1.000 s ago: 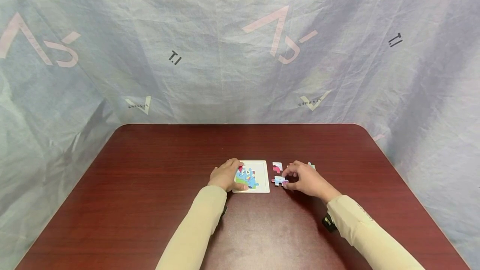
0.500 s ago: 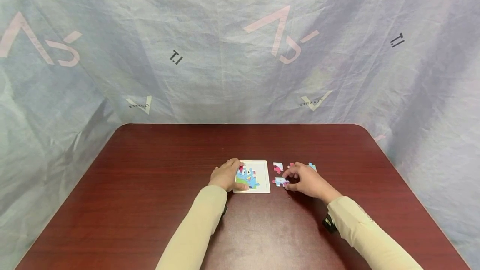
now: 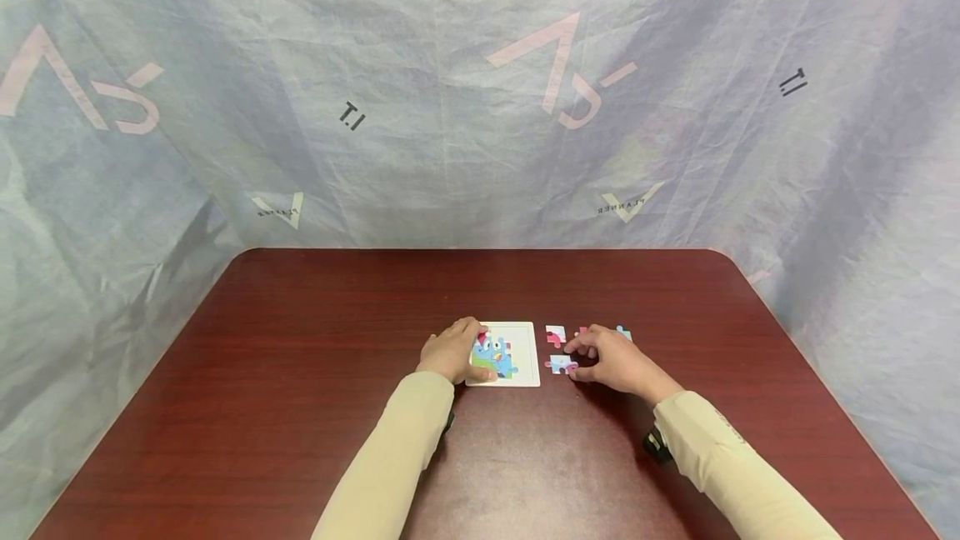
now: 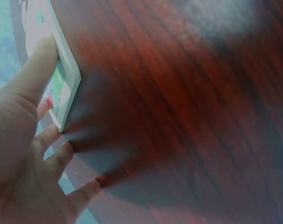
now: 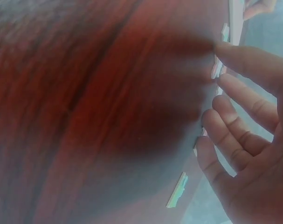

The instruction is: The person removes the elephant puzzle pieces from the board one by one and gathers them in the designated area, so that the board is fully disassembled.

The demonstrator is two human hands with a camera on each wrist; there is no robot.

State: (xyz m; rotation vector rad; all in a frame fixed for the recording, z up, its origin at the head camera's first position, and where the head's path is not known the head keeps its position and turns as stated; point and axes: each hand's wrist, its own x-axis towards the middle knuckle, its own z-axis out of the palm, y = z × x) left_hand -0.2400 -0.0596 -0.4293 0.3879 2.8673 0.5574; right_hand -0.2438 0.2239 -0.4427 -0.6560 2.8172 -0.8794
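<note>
My left hand (image 3: 450, 350) rests on the left side of a white puzzle board (image 3: 528, 357), its thumb (image 4: 42, 56) lying over the board's near edge. Joined pieces on the board form a blue cartoon character (image 3: 491, 354); fingers cover part of it. To the right of the board, my right hand (image 3: 621, 363) pinches a pale blue and pink puzzle piece (image 3: 557, 364) between thumb and index finger, low at the table. In the right wrist view, this puzzle piece (image 5: 217, 69) shows edge-on between those fingertips.
Behind it lies a pink and white piece (image 3: 555, 334). A reddish piece (image 3: 581, 332) and a light blue one (image 3: 624, 332) are partly hidden by the right hand. All lie on a dark red wooden table (image 3: 337, 307). A grey printed cloth (image 3: 450, 165) hangs beyond its far edge.
</note>
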